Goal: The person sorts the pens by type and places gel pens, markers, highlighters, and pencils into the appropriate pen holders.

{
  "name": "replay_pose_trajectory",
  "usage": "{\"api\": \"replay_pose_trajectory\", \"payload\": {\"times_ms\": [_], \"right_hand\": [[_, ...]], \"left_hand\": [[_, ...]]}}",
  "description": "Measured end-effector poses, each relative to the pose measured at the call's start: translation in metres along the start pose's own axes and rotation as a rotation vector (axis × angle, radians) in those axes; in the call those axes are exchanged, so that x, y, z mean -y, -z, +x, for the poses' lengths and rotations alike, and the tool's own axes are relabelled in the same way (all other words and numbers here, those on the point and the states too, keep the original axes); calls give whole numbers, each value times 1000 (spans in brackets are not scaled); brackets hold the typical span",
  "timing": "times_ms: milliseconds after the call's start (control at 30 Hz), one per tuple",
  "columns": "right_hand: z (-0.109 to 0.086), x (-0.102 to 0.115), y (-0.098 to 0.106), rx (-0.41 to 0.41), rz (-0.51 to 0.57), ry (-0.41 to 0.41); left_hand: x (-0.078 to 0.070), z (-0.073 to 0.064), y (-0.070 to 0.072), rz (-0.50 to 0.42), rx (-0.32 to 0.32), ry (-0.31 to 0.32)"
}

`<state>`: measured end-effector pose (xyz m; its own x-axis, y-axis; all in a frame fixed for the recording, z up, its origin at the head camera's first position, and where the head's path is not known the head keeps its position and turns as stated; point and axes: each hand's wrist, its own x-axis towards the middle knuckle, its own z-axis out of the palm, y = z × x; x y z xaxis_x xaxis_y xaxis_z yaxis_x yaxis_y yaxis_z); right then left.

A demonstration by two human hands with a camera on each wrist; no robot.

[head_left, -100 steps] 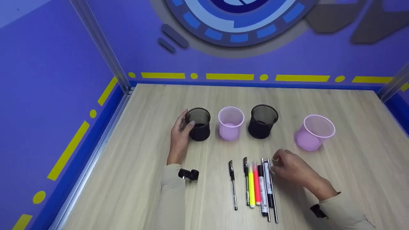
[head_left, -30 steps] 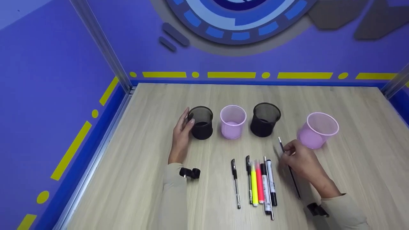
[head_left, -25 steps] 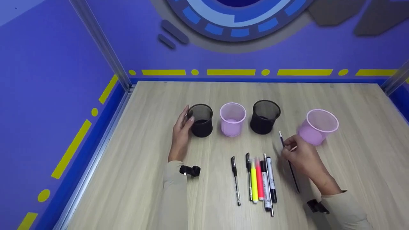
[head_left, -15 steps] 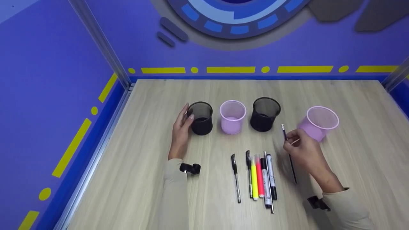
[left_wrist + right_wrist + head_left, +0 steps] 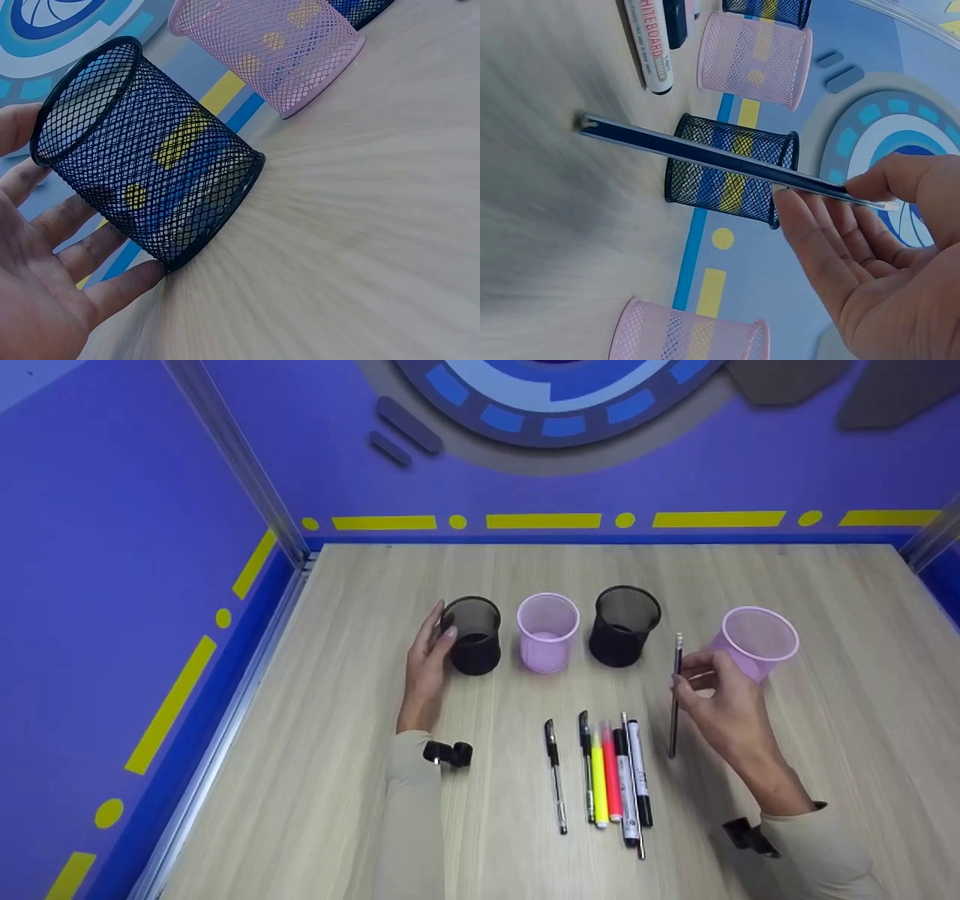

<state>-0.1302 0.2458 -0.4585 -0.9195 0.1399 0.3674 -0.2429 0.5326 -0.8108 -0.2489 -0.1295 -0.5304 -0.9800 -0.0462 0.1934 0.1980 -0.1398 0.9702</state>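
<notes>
My left hand (image 5: pixel 427 667) holds the side of the leftmost black mesh pen cup (image 5: pixel 475 654), thumb in front and fingers behind. In the left wrist view the fingers (image 5: pixel 75 225) lie along the mesh of this black pen cup (image 5: pixel 150 161). A dark pencil (image 5: pixel 674 720) with a pale upper end is pinched between the thumb and fingers of my right hand (image 5: pixel 727 705). It stands nearly upright, in front of the right pink mesh pen cup (image 5: pixel 761 637), which my right hand partly hides. The right wrist view shows the pencil's far end (image 5: pixel 592 126) near the table.
Another pink pen cup (image 5: pixel 547 641) and black pen cup (image 5: pixel 624 637) stand upright between. In front lie a lone black pen (image 5: pixel 555 776), a second black pen (image 5: pixel 586 765), yellow highlighter (image 5: pixel 598 780), pink highlighter (image 5: pixel 611 772), white markers (image 5: pixel 626 795) and another pencil (image 5: pixel 640 840).
My right hand has taken the outermost pencil from the row, moved it away and forward, and tilted it more upright. My left hand stays at the black pen cup. The head view shifts slightly.
</notes>
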Motion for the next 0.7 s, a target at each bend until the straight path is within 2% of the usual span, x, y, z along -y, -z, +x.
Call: {"api": "replay_pose_trajectory", "payload": {"times_ms": [167,267,700], "right_hand": [[-2,1,-2,-60,16,44],[-5,0,-3,-75,19,50],[-9,-6,-6,-74,38,61]], "left_hand": [[0,-1,-2,-36,-5,21],[0,-1,-1,-17,-5,25],[1,1,0,6,2,7]]}}
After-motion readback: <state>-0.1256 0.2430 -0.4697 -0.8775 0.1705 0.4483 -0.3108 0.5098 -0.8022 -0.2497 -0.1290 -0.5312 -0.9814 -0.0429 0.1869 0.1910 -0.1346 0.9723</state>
